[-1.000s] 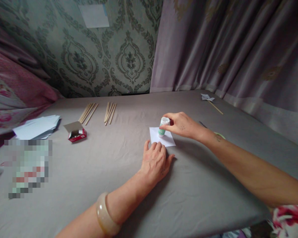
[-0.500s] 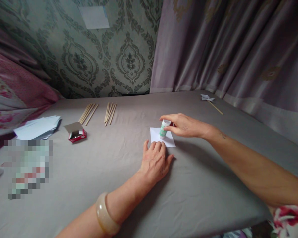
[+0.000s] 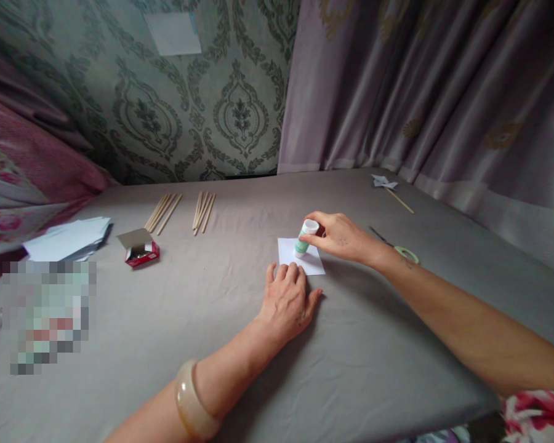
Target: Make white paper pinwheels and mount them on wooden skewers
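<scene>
A small square of white paper (image 3: 314,263) lies flat on the grey cloth in front of me. My left hand (image 3: 287,296) rests palm down at its near edge, fingers spread, the fingertips on the paper. My right hand (image 3: 335,234) grips a white and green glue stick (image 3: 303,242) between thumb and fingers. The glue stick leans slightly, its lower end down on the paper. Its contact point is partly hard to make out.
Scissors (image 3: 404,253) lie beyond my right forearm; a paper pinwheel on a stick (image 3: 385,182) is farther back. To the left are wooden sticks (image 3: 204,212), an open red box (image 3: 141,253), stacked paper (image 3: 69,239) and a blurred-out item (image 3: 50,320).
My right fingers have closed in around the glue stick, which shifted slightly and tilts more. The scissors now show past my right forearm. My left hand stays on the paper.
</scene>
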Tool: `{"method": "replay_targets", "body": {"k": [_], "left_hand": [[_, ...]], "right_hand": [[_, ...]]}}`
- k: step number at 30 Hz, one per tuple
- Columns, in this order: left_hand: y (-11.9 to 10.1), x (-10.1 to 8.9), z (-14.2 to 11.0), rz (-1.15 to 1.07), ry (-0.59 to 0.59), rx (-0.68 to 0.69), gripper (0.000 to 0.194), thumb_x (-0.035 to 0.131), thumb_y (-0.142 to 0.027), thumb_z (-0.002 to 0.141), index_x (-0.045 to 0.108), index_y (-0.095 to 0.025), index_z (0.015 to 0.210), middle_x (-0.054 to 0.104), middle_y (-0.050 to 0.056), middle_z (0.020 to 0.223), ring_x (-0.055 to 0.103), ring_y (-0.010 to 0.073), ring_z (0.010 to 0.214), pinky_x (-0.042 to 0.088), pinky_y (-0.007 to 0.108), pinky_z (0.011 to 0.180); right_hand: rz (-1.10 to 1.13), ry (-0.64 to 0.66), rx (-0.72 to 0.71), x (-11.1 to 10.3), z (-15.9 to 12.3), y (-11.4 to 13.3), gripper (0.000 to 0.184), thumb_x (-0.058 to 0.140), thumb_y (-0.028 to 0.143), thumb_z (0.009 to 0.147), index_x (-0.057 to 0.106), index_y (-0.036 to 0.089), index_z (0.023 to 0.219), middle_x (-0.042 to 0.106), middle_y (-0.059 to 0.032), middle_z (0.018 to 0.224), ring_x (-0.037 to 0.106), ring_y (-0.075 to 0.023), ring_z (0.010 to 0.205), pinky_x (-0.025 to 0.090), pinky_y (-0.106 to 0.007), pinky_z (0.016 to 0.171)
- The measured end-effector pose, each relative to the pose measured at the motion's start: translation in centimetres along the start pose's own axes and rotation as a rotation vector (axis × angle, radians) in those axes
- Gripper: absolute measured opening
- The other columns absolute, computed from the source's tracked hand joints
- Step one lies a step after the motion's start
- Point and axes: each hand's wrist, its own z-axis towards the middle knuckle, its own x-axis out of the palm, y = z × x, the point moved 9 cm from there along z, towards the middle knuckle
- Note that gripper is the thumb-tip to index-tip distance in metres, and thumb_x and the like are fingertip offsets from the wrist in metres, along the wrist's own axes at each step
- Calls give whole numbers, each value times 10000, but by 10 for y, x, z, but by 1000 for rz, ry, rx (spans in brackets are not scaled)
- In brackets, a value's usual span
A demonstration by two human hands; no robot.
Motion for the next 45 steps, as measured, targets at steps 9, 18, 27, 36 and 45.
{"method": "replay_targets", "body": {"k": [9,18,27,36,45], "left_hand": [[0,-2,0,-10,-13,-5,452,347,-463,933,532,-122,1165,578,143,1135,468,291,1146,284,503,1051],[1,-3,1,9,-6,-13,445,342,-464,933,532,-131,1160,577,135,1136,480,284,1134,258,505,1061],[1,-3,1,1,19,-15,447,346,-457,935,529,-127,1174,578,141,1154,485,289,1141,255,515,1067],[0,-4,1,-13,25,-14,435,361,-454,928,532,-137,1171,585,135,1140,484,290,1144,255,517,1061],[1,-4,1,-17,2,-4,417,365,-459,927,538,-155,1154,583,131,1145,484,289,1139,257,518,1060]], "right_hand": [[-9,49,-41,8,1,8,258,575,291,855,585,167,1081,700,-75,849,640,-190,748,409,-256,665],[120,249,-216,9,5,17,306,527,225,865,559,148,1160,676,-57,891,587,-146,728,400,-236,669],[86,248,-229,2,-2,10,308,529,227,861,573,156,1158,688,-78,970,615,-160,795,422,-250,737],[78,110,-125,3,1,0,265,554,249,848,580,164,1098,680,-40,796,605,-158,689,401,-236,660],[123,-83,54,-19,4,-17,254,567,264,827,596,161,1058,672,-54,786,604,-169,656,434,-264,637]]}}
